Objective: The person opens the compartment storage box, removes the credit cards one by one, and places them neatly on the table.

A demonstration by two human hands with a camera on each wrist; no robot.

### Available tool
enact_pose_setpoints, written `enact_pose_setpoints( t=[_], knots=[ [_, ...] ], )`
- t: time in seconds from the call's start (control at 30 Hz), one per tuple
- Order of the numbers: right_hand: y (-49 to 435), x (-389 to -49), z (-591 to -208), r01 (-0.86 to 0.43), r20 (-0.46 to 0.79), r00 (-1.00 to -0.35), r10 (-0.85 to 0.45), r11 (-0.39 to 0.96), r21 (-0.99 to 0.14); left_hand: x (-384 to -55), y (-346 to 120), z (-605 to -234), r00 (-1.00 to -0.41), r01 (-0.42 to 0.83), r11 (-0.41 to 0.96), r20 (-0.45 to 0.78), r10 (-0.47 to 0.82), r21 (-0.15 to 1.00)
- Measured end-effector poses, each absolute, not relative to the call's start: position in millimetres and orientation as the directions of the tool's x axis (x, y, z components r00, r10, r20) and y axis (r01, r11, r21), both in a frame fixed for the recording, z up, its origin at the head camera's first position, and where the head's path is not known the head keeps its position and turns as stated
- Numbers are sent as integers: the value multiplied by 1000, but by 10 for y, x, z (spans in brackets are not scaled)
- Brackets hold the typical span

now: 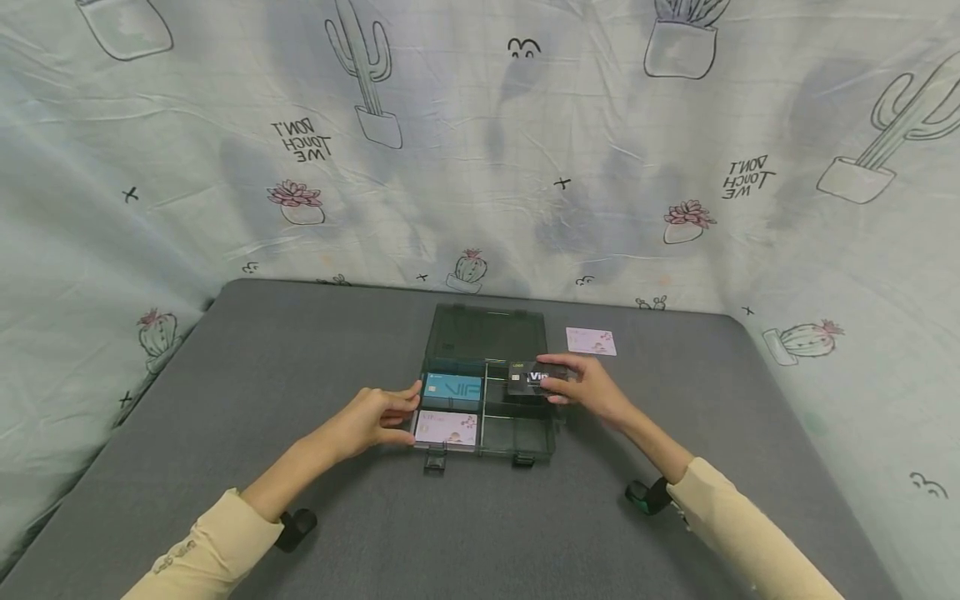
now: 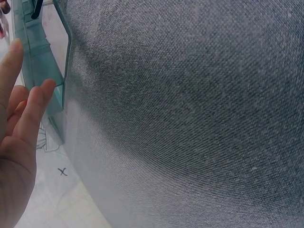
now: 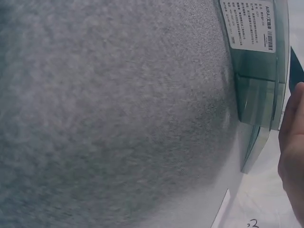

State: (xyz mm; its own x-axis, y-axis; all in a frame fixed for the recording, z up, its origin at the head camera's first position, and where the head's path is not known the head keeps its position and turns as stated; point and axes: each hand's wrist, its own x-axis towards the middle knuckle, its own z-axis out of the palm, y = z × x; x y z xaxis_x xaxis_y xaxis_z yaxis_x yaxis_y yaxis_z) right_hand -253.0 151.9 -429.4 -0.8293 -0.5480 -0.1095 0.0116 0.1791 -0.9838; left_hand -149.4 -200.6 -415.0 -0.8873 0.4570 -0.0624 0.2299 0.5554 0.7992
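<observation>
A dark translucent compartment box lies with its lid raised at the back. My right hand pinches a black VIP card by its right end, over the back right compartment. In the right wrist view, the card shows as a dark edge above the box wall. My left hand touches the box's left side with extended fingers, its thumb near the front left corner. A blue VIP card lies in the back left compartment, and a pink card in the front left one.
Another pink card lies on the grey table, right of the lid. Two latches, one of them the left latch, stick out at the box's front. A printed curtain hangs behind the table.
</observation>
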Motion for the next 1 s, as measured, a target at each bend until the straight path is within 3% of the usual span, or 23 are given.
enact_pose_setpoints(
  t=[0.27, 0.53, 0.77, 1.0],
  knots=[
    [1525, -2490, -4303, -6, -144, -853, -501, 287, -958, -1495, -2017, -4174, -886, 235, 549, -56, 460, 802],
    [1528, -2445, -4371, -185, 2, -793, -609, 238, -953, -1495, -2008, -4197, -887, 233, 548, -56, 459, 803],
    [1537, -2425, -4427, -120, 17, -748, -664, 111, -987, -1487, -2008, -4221, -886, 246, 557, -49, 461, 793],
    [1550, -2406, -4416, -90, 20, -750, -661, 71, -993, -1487, -2013, -4222, -884, 259, 554, -36, 465, 791]
  ],
)
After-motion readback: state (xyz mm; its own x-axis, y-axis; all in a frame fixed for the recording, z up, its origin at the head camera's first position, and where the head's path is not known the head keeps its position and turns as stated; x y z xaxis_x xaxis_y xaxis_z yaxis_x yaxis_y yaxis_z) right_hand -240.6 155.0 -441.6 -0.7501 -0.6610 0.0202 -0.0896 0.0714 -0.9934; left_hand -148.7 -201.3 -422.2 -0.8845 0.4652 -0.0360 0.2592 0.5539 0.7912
